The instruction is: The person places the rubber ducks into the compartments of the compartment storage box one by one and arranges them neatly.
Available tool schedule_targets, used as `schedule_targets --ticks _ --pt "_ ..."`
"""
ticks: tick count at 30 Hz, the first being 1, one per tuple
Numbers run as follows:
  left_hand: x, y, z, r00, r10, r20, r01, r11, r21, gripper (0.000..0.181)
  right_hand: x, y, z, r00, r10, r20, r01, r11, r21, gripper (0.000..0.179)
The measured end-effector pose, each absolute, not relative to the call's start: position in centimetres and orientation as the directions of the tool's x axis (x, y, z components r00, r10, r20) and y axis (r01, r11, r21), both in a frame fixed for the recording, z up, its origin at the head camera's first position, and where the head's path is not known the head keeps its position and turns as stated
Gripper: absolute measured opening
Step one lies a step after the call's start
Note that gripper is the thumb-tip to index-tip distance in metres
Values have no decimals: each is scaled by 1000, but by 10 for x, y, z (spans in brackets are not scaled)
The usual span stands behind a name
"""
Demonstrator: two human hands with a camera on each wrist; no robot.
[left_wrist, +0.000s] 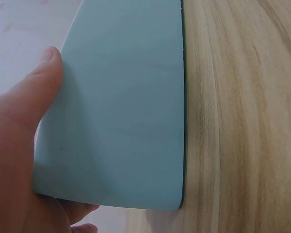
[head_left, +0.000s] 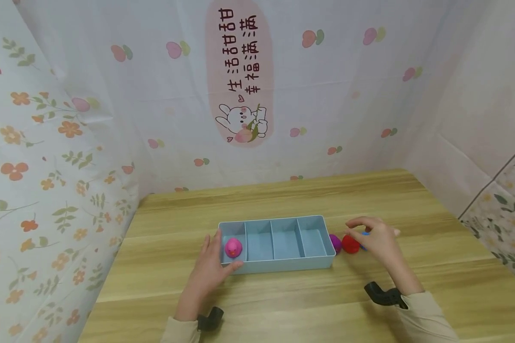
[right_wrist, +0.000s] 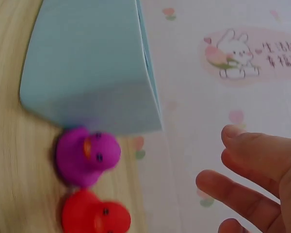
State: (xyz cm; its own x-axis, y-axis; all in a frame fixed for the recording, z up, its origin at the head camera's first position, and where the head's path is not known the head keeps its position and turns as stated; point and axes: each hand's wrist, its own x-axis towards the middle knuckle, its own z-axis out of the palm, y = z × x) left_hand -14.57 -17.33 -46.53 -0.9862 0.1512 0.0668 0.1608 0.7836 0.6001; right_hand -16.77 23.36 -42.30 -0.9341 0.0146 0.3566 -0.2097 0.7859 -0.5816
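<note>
A light-blue box (head_left: 279, 266) with several compartments in a row lies lengthwise on the table. Its leftmost compartment holds a pink rubber duck (head_left: 233, 248). My left hand (head_left: 207, 267) grips the box's left end, thumb at the front rim and fingers round the end wall. To the right of the box stand a purple rubber duck (right_wrist: 77, 160) and a red rubber duck (right_wrist: 92, 213), with a blue thing (head_left: 364, 247) beyond them, mostly covered by my right hand (head_left: 378, 240). That hand hovers above the red duck and the blue thing, fingers loosely bent and holding nothing.
The wooden table (head_left: 279, 305) ends at a patterned cloth backdrop (head_left: 176, 119) behind the box. More floral cloth (head_left: 47, 214) hangs at the left side, and another cloth (head_left: 476, 143) at the right. Black wrist mounts (head_left: 384, 294) sit on both forearms.
</note>
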Motion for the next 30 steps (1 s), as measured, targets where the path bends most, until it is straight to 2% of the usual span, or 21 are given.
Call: schedule_targets --ticks 6,15,30 --pt "-145 -175 -467 -991 132 35 127 793 596 109 -166 250 -428 -945 19 326 -186 789 -586 17" --pt "-146 -173 -465 -988 144 49 145 790 595 110 -164 273 -435 -953 19 302 -162 812 -561 26" --pt "-147 -172 -465 -989 142 44 139 784 605 110 -164 292 -451 -984 -15 176 -107 843 -527 36"
